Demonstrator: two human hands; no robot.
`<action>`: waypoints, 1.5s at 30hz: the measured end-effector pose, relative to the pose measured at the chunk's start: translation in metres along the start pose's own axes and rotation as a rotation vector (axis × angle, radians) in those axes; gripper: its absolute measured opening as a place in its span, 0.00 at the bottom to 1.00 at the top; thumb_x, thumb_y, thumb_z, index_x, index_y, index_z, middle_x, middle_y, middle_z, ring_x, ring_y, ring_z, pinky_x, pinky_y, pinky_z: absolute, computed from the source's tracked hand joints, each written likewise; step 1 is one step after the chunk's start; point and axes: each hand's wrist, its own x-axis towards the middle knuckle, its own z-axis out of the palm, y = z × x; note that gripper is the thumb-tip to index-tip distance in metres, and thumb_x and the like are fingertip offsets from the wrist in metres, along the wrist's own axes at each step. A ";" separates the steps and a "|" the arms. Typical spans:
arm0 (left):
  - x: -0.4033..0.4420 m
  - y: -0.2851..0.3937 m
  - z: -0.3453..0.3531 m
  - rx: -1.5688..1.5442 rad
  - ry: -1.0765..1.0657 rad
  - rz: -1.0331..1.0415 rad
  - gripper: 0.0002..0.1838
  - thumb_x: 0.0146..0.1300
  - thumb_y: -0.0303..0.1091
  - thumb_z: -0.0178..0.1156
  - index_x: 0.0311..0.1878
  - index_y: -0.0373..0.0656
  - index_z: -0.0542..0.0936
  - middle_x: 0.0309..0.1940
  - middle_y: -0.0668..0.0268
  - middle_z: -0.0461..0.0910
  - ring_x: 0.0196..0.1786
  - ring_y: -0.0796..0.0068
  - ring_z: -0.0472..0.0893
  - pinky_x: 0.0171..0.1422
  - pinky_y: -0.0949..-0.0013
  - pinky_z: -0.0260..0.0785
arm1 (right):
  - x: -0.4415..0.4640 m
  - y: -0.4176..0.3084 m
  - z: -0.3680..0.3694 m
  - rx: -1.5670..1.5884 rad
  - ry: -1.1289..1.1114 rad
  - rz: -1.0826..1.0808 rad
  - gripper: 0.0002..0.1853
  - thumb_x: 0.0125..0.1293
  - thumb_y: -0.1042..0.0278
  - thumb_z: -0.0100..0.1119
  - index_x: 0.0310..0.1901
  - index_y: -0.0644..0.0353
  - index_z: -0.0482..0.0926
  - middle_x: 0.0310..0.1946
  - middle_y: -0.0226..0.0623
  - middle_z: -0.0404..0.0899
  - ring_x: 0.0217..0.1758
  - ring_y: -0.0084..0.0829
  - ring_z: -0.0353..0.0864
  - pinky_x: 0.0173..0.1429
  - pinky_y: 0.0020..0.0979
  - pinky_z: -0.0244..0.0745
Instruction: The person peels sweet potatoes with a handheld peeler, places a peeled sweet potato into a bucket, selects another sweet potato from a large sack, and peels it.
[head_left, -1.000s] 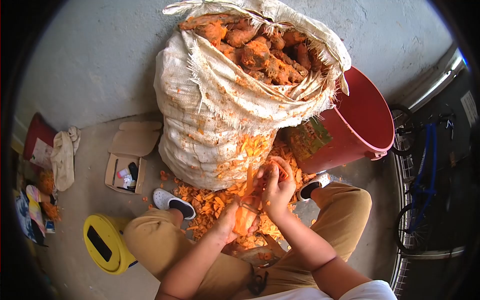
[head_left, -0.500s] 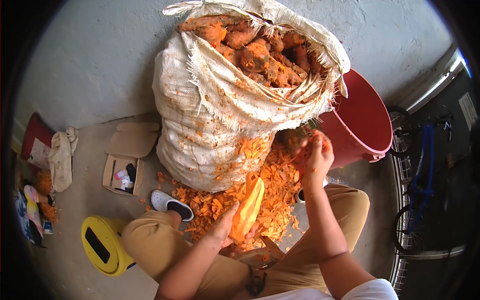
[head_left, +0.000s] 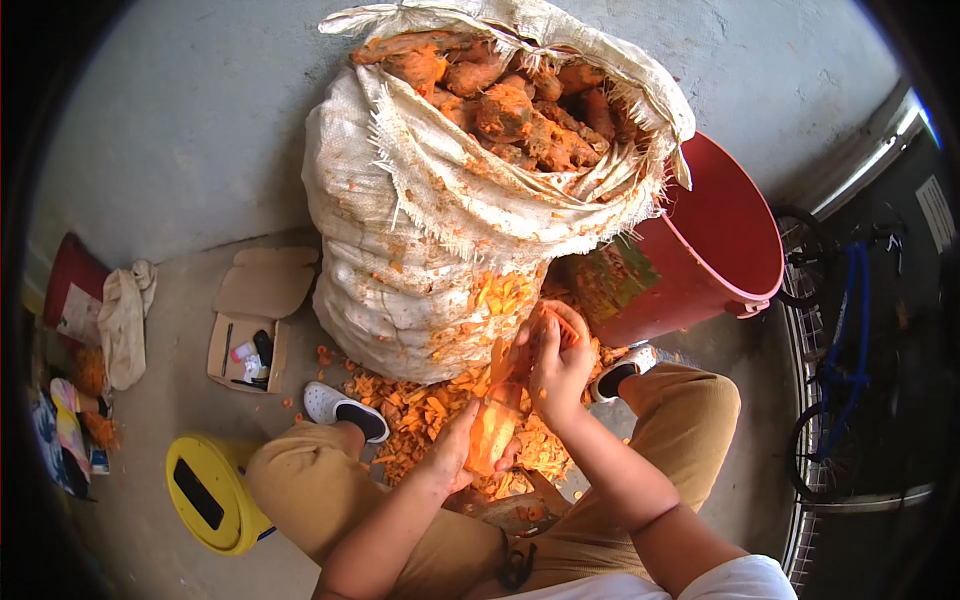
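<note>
In my left hand [head_left: 458, 445] is a thick orange carrot [head_left: 487, 435], its skin mostly peeled off, the fingers wrapped round its lower part. My right hand [head_left: 556, 365] is closed round an orange peeler [head_left: 566, 326] at the carrot's upper end. Blur and fingers hide much of the peeler's blade. Beneath both hands lies a heap of orange peelings [head_left: 415, 415] on the floor. Just beyond, a white woven sack [head_left: 400, 260] stands open, full of unpeeled, dirty carrots [head_left: 505, 105].
A red bucket [head_left: 715, 235] stands right of the sack. To the left are an open cardboard box [head_left: 222, 345] of small items and a yellow-lidded container [head_left: 235, 510]. A blue bicycle [head_left: 850, 350] is at the far right, and a grey wall [head_left: 200, 150] rises behind.
My right hand has come down and left from beside the red bucket to the carrot's upper end, with the peeler in it. My left hand keeps holding the carrot in nearly the same place.
</note>
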 end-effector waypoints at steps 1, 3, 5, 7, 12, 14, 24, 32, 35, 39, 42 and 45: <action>0.001 0.001 0.000 0.013 0.008 0.001 0.27 0.59 0.62 0.31 0.44 0.49 0.66 0.24 0.60 0.67 0.22 0.71 0.67 0.23 0.72 0.58 | 0.009 0.002 -0.001 0.015 0.019 0.004 0.11 0.65 0.69 0.41 0.45 0.66 0.63 0.21 0.37 0.72 0.14 0.19 0.66 0.18 0.17 0.62; 0.000 0.003 0.000 0.034 0.027 0.009 0.28 0.59 0.63 0.31 0.44 0.49 0.66 0.24 0.61 0.67 0.21 0.72 0.67 0.22 0.73 0.58 | 0.031 -0.003 -0.001 -0.095 0.126 -0.039 0.09 0.64 0.71 0.41 0.40 0.66 0.68 0.17 0.32 0.72 0.15 0.20 0.69 0.18 0.19 0.65; -0.009 0.001 0.006 0.060 0.024 0.013 0.29 0.59 0.63 0.31 0.45 0.47 0.66 0.24 0.61 0.68 0.22 0.72 0.69 0.23 0.72 0.61 | 0.086 0.016 -0.035 -0.475 0.414 -0.364 0.09 0.64 0.69 0.41 0.37 0.65 0.68 0.17 0.33 0.71 0.15 0.21 0.68 0.18 0.22 0.66; -0.019 0.000 0.011 0.117 0.056 0.000 0.29 0.59 0.62 0.31 0.45 0.46 0.66 0.25 0.60 0.69 0.23 0.71 0.70 0.24 0.71 0.62 | 0.122 0.008 -0.071 0.082 0.433 -0.026 0.06 0.65 0.71 0.40 0.37 0.63 0.66 0.18 0.33 0.69 0.15 0.22 0.66 0.20 0.22 0.66; -0.010 0.008 0.001 0.077 0.061 0.103 0.28 0.61 0.59 0.35 0.46 0.42 0.67 0.26 0.60 0.73 0.24 0.71 0.73 0.30 0.70 0.66 | 0.099 -0.020 -0.066 0.034 0.236 -0.049 0.08 0.65 0.68 0.42 0.40 0.64 0.66 0.19 0.36 0.71 0.15 0.24 0.69 0.17 0.22 0.65; -0.005 0.009 0.001 0.066 0.078 0.104 0.28 0.60 0.59 0.35 0.46 0.42 0.67 0.27 0.58 0.72 0.25 0.69 0.73 0.29 0.70 0.66 | 0.085 -0.018 -0.061 0.111 0.174 0.005 0.10 0.65 0.66 0.43 0.39 0.65 0.67 0.18 0.37 0.71 0.15 0.25 0.70 0.18 0.23 0.65; -0.001 0.006 0.003 0.258 0.023 0.322 0.27 0.55 0.50 0.53 0.53 0.42 0.63 0.35 0.59 0.71 0.34 0.69 0.74 0.33 0.68 0.69 | 0.041 -0.010 -0.047 0.412 0.076 0.347 0.10 0.64 0.65 0.44 0.39 0.64 0.68 0.19 0.38 0.72 0.17 0.29 0.71 0.23 0.26 0.68; -0.003 0.004 -0.001 0.335 0.162 0.247 0.28 0.50 0.35 0.60 0.54 0.39 0.62 0.34 0.64 0.70 0.35 0.72 0.74 0.37 0.69 0.70 | 0.033 -0.021 -0.042 0.456 0.064 0.346 0.10 0.64 0.66 0.43 0.39 0.64 0.69 0.19 0.38 0.72 0.17 0.30 0.71 0.21 0.26 0.68; -0.005 0.005 -0.003 0.219 0.170 0.218 0.27 0.51 0.37 0.59 0.54 0.40 0.63 0.34 0.65 0.70 0.33 0.73 0.74 0.34 0.70 0.69 | 0.030 -0.025 -0.042 0.435 0.132 0.380 0.10 0.64 0.66 0.43 0.39 0.64 0.69 0.19 0.38 0.72 0.17 0.30 0.71 0.21 0.26 0.68; -0.003 0.010 -0.013 -0.063 -0.028 0.076 0.26 0.53 0.42 0.57 0.53 0.43 0.64 0.34 0.67 0.69 0.31 0.75 0.72 0.29 0.73 0.67 | 0.026 -0.018 -0.043 0.369 0.109 0.366 0.10 0.64 0.64 0.44 0.41 0.61 0.69 0.21 0.33 0.73 0.17 0.25 0.71 0.20 0.23 0.68; -0.006 0.010 -0.007 0.038 0.022 0.106 0.25 0.54 0.44 0.57 0.52 0.44 0.64 0.34 0.68 0.69 0.30 0.76 0.71 0.28 0.73 0.67 | 0.026 -0.019 -0.039 0.399 0.109 0.354 0.10 0.64 0.65 0.44 0.40 0.62 0.69 0.21 0.35 0.72 0.17 0.27 0.71 0.21 0.24 0.68; -0.005 0.008 -0.005 0.036 0.085 0.137 0.25 0.52 0.40 0.60 0.52 0.45 0.62 0.35 0.67 0.70 0.31 0.75 0.73 0.29 0.72 0.69 | 0.026 -0.019 -0.041 0.362 0.122 0.349 0.11 0.63 0.64 0.45 0.41 0.61 0.69 0.22 0.32 0.73 0.18 0.23 0.71 0.20 0.21 0.68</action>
